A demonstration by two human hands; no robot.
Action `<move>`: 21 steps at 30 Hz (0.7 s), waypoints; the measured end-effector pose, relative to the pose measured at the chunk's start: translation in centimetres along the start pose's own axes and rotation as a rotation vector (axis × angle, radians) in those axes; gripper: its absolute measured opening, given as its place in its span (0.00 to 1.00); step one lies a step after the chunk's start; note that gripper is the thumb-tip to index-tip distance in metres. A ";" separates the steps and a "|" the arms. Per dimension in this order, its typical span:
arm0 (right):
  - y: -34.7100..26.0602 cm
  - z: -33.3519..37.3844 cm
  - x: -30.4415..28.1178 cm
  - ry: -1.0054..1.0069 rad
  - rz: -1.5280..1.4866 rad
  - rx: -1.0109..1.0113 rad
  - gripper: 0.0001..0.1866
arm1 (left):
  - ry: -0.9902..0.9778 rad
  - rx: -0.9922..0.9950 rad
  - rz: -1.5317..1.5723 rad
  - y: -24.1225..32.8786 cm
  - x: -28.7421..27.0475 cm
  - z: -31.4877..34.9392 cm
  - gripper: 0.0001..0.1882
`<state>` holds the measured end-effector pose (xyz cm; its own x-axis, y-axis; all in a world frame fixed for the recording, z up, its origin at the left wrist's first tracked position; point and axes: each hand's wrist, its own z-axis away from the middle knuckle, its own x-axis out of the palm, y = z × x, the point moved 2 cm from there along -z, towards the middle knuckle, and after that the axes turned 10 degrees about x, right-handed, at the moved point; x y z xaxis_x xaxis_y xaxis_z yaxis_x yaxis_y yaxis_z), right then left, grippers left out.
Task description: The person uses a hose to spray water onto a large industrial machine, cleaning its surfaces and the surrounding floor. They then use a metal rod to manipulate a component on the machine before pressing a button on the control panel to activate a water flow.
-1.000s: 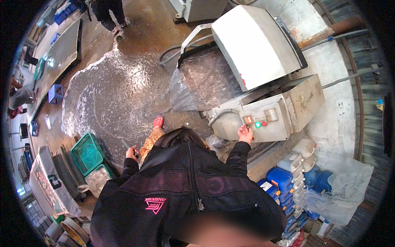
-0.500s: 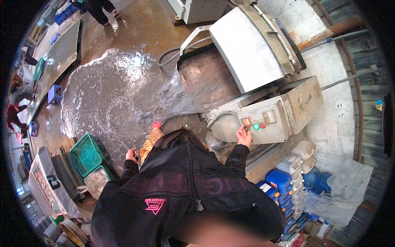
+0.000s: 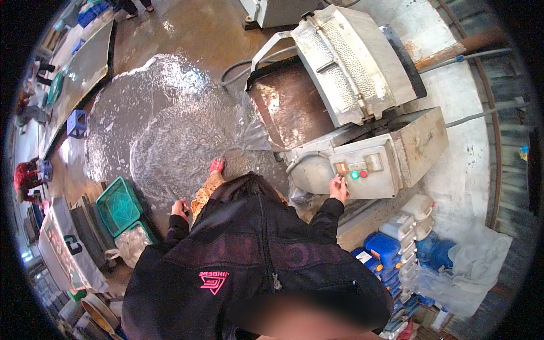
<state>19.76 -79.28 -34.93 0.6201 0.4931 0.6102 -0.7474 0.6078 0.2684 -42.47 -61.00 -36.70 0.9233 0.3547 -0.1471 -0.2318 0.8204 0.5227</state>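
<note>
My right hand point(image 3: 338, 188) is at the control panel point(image 3: 371, 167) of a large metal drum machine, its fingers pinched at a small dark knob beside a green light point(image 3: 355, 175). The big pale drum point(image 3: 345, 62) shows a dimpled face with a bar across it. Its brown-lined opening point(image 3: 292, 102) faces the wet floor, and a thin sheet of water point(image 3: 252, 130) hangs from its lip. My left hand point(image 3: 180, 208) is low at my left side, fingers curled round a slim grey thing whose kind I cannot make out.
Foamy water point(image 3: 181, 136) spreads over the floor around my red boot point(image 3: 217, 165). Green crates point(image 3: 120, 207) stand at left, a blue stool point(image 3: 76, 123) farther off. Blue jugs point(image 3: 382, 249) and plastic sheeting point(image 3: 470, 272) lie at right. A person in red point(image 3: 27, 175) bends at far left.
The drum has turned: its smooth white face has given way to the dimpled one. The heavy gush of water has thinned and spread over the floor. My right hand stays at the knob.
</note>
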 end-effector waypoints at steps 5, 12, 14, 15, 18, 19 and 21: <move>1.5 0.7 0.9 0.160 0.048 -0.229 0.15 | -0.104 0.117 -0.150 0.7 0.0 0.3 0.19; 1.9 0.9 1.1 0.149 -0.090 -0.175 0.15 | -0.002 -0.024 0.096 0.9 0.5 -0.4 0.14; 1.8 0.8 1.1 0.165 -0.068 -0.118 0.14 | 0.015 -0.029 0.115 1.1 0.4 -0.5 0.13; 1.8 0.9 1.2 0.174 -0.058 -0.092 0.13 | 0.013 -0.032 0.108 1.3 0.5 -0.4 0.13; 0.7 0.3 0.6 0.150 0.028 -0.034 0.11 | -0.003 -0.038 0.102 1.6 0.8 -0.2 0.13; 0.3 0.0 0.3 0.150 0.086 -0.096 0.11 | -0.011 -0.041 0.103 1.6 0.8 -0.2 0.13; 0.1 -0.6 0.1 0.150 0.203 -0.216 0.11 | -0.031 -0.037 0.086 1.4 0.6 -0.5 0.13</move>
<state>19.87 -78.80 -35.25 0.5037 0.6943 0.5140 -0.8017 0.5974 -0.0213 -42.37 -59.38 -36.49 0.9086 0.4107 -0.0763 -0.3213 0.8038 0.5007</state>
